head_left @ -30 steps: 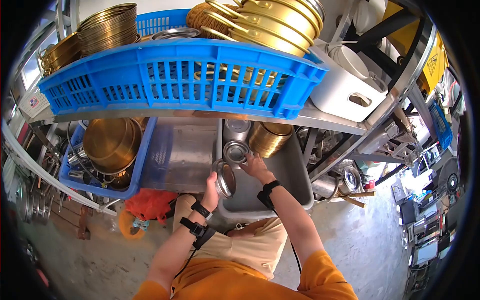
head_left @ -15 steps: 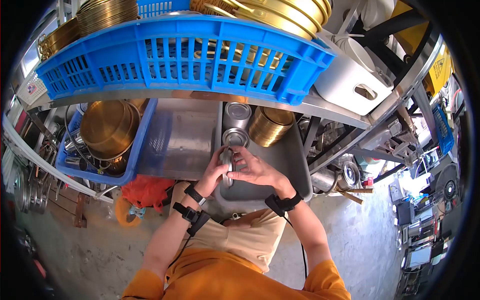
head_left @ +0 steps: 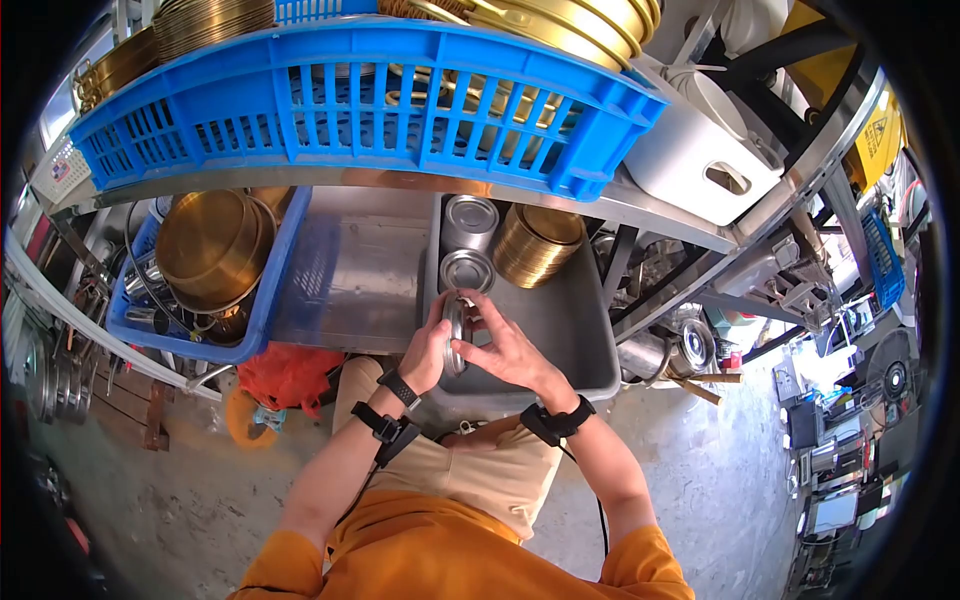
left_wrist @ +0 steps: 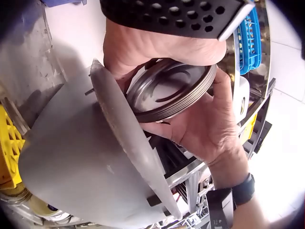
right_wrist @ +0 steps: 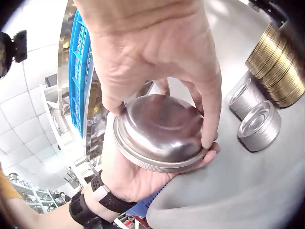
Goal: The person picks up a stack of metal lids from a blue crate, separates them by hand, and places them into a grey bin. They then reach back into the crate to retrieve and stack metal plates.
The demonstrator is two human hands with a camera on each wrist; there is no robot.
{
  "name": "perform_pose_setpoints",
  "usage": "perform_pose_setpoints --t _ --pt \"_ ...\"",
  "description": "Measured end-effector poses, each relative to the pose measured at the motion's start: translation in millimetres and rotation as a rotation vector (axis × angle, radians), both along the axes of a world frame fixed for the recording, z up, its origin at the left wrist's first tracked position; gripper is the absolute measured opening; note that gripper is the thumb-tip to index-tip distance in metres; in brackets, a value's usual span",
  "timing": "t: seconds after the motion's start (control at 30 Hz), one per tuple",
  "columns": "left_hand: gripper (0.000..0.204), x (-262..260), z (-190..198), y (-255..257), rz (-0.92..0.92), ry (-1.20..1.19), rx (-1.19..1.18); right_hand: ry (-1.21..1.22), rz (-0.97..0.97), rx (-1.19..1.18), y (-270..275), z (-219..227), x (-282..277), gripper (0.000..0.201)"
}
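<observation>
A short stack of nested silver metal dishes (right_wrist: 164, 129) is held on edge between both hands, close over the front of the grey tub (head_left: 607, 350). My left hand (head_left: 428, 350) grips it from the left, palm along one side. From the other side my right hand (head_left: 512, 352) spans the rounded base, thumb and fingers at the rim. Grooved rims of several dishes show in the left wrist view. Inside the tub stand a front silver dish stack (head_left: 467, 271), a rear silver stack (head_left: 470, 222) and a taller gold dish stack (head_left: 540, 245).
Above the tub, a metal shelf (head_left: 400, 182) carries a blue crate (head_left: 380, 50) of gold pans and a white bin (head_left: 690, 175). Left of the tub are a metal tray (head_left: 350, 270) and a blue basket (head_left: 225, 350) with brass pots. Red plastic (head_left: 290, 372) lies below.
My right hand has left the front silver stack in the tub and come to the dishes in my left hand. Those dishes have turned edge-on. Over the last half second the hands barely moved.
</observation>
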State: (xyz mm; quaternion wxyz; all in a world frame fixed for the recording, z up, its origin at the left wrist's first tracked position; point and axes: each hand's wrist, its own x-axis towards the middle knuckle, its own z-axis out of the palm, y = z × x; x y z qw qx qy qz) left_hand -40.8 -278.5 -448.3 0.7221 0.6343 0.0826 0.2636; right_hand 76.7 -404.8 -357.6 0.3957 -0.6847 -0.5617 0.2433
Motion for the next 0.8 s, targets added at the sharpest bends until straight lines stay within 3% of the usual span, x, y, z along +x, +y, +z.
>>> perform_pose_setpoints --t 0.13,0.2,0.3,0.37,0.57,0.63,0.7,0.8 --pt "0.063 0 1 3 0.001 0.017 0.007 0.064 -0.004 -0.021 3 2 -1 0.080" --pt "0.066 5 3 4 -0.073 -0.073 -0.329 -0.146 0.022 0.183 4 0 -3 0.083" --pt "0.069 -3 17 8 -0.157 -0.134 -0.512 -0.025 0.023 0.114 0 7 -3 0.087" --pt "0.069 0 12 12 -0.172 -0.143 -0.536 0.028 0.019 0.145 0 5 1 0.089" --pt "0.070 9 -10 9 0.038 -0.098 -0.481 0.110 0.019 0.124 -1 1 19 0.092" --pt "0.072 2 -8 12 -0.018 -0.118 -0.544 0.126 0.010 0.146 5 -5 35 0.091" --pt "0.075 -2 -11 13 -0.075 -0.138 -0.607 0.189 -0.101 0.213 17 -8 54 0.086" --pt "0.078 0 -17 16 -0.043 -0.121 -0.694 0.038 -0.228 0.202 39 -24 82 0.087"
